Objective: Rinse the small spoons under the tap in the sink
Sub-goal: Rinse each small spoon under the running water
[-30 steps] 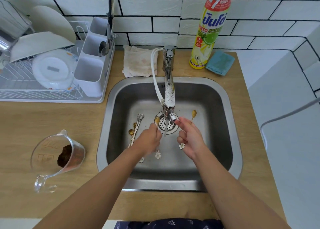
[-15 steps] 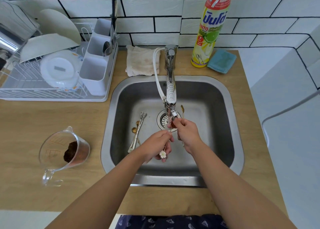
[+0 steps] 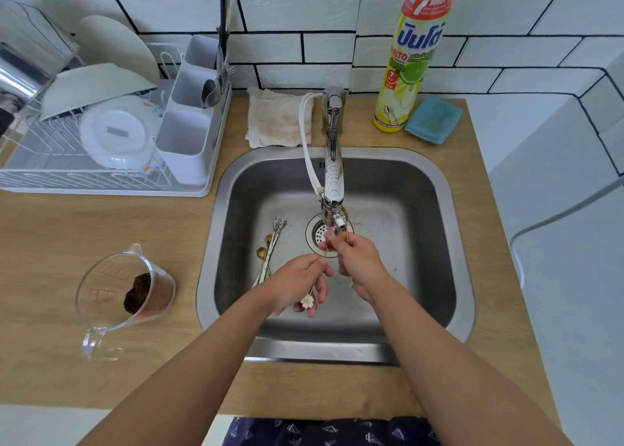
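Note:
Both hands work over the steel sink [image 3: 449, 209] just under the tap [image 3: 332, 189]. My left hand [image 3: 297, 283] pinches a thin gold spoon with a white flower end [image 3: 307, 301], its bowl raised toward the spout. My right hand [image 3: 358, 260] curls its fingers round the bowl end of that spoon and holds a second thin gold spoon, its stem [image 3: 346, 236] sticking up by the spout. Several more small spoons [image 3: 270, 253] lie on the sink floor to the left of the drain [image 3: 319, 232].
A glass measuring jug [image 3: 121, 293] with brown grounds stands on the wooden counter at the left. A dish rack [image 3: 101, 141] with plates and a cutlery holder is at the back left. Behind the sink lie a cloth [image 3: 273, 118], a dish soap bottle [image 3: 412, 57] and a blue sponge [image 3: 434, 119].
Both hands have drawn together under the spout. The spoon in my right hand has tilted closer to the tap. My left hand has lifted its spoon off the sink floor.

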`<state>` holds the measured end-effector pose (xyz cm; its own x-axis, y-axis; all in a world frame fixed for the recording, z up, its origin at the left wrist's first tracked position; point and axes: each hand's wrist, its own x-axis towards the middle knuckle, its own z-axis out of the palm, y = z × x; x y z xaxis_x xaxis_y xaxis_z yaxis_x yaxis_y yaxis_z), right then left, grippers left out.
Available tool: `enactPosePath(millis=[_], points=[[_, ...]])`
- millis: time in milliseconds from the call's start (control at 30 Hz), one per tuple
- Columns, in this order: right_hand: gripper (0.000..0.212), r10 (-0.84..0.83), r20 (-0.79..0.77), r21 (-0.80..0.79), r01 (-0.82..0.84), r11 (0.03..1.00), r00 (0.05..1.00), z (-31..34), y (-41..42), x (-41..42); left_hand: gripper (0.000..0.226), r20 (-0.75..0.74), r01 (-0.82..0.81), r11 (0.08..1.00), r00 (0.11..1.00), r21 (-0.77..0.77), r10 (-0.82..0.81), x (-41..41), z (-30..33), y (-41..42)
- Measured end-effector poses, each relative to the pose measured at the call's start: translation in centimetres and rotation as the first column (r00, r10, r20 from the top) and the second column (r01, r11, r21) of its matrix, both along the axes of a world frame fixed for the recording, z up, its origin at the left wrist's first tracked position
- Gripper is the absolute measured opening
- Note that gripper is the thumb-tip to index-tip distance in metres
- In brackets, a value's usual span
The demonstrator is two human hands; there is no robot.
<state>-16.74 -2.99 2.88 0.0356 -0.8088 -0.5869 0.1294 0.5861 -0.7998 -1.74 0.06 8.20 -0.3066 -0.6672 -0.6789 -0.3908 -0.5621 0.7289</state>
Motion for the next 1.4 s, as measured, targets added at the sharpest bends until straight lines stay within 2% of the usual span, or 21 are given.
enactPosePath(millis=[67,100,267,433,500,600,700,767,800,867,967,1133,1233,1300,1400], points=[[0.005,0.029,0.074,-0.004,-0.029,1.000,0.997,0.0,0.3,0.1,0.032,0.002,-0.032,0.999,0.999,0.008,0.032,0.2,-0.1,-0.2],[0.011,0.031,0.083,-0.003,-0.031,1.000,0.996,0.1,0.5,0.3,0.033,-0.004,-0.040,0.999,0.999,0.010,0.040,0.2,-0.1,-0.3],[0.021,-0.034,-0.041,0.012,0.034,0.999,0.999,0.4,-0.6,-0.1,0.033,-0.112,-0.069,0.997,0.991,0.041,0.073,0.3,-0.2,0.2],[0.009,0.087,0.017,-0.030,-0.087,0.996,0.996,0.2,-0.3,0.2,0.034,-0.136,-0.152,0.987,0.978,0.057,0.159,0.4,-0.3,0.1],[0.008,0.047,-0.051,-0.028,-0.048,0.998,0.998,0.4,-0.5,0.2,0.033,-0.162,-0.168,0.983,0.971,0.070,0.178,0.3,-0.3,0.1],[0.022,-0.025,-0.096,-0.021,0.023,1.000,0.995,0.4,-1.1,0.0,0.032,-0.173,-0.188,0.979,0.964,0.084,0.200,0.3,-0.4,0.1],[0.021,-0.007,0.018,-0.025,0.007,1.000,1.000,0.7,-1.1,0.0,0.023,-0.113,-0.224,0.974,0.967,0.037,0.227,0.4,-0.7,0.0],[0.011,0.074,0.026,-0.063,-0.072,0.995,0.997,0.8,-0.7,0.0,0.021,-0.064,-0.266,0.964,0.962,-0.011,0.265,0.5,-1.1,0.1],[0.014,0.112,0.005,-0.083,-0.111,0.990,0.994,0.7,-0.4,0.2,0.024,-0.031,-0.270,0.961,0.963,-0.054,0.269,0.6,-1.3,0.2],[0.019,0.123,-0.032,-0.097,-0.126,0.987,0.992,0.7,-0.3,0.4,0.030,0.088,-0.204,0.960,0.970,-0.193,0.225,0.5,-1.8,0.4],[0.007,0.099,0.008,-0.076,-0.098,0.992,0.995,0.8,-0.5,0.5,0.031,0.256,-0.061,0.925,0.952,-0.376,0.167,0.5,-2.3,0.7],[0.022,0.012,0.253,0.020,-0.017,1.000,0.968,0.5,-0.5,0.5,0.032,0.218,-0.100,0.925,0.957,-0.367,0.190,0.3,-2.3,0.5],[0.025,0.008,0.321,0.031,-0.020,0.999,0.947,0.5,-0.3,0.3,0.032,0.185,-0.137,0.932,0.961,-0.337,0.208,0.4,-2.3,0.7],[0.013,0.086,0.264,-0.040,-0.079,0.996,0.961,0.5,0.1,0.3,0.033,0.169,-0.161,0.933,0.960,-0.321,0.224,0.4,-2.4,0.7],[0.011,0.113,0.048,-0.099,-0.108,0.989,0.992,0.7,0.1,0.4,0.034,0.193,-0.127,0.932,0.960,-0.340,0.201,0.0,-2.2,0.8]])
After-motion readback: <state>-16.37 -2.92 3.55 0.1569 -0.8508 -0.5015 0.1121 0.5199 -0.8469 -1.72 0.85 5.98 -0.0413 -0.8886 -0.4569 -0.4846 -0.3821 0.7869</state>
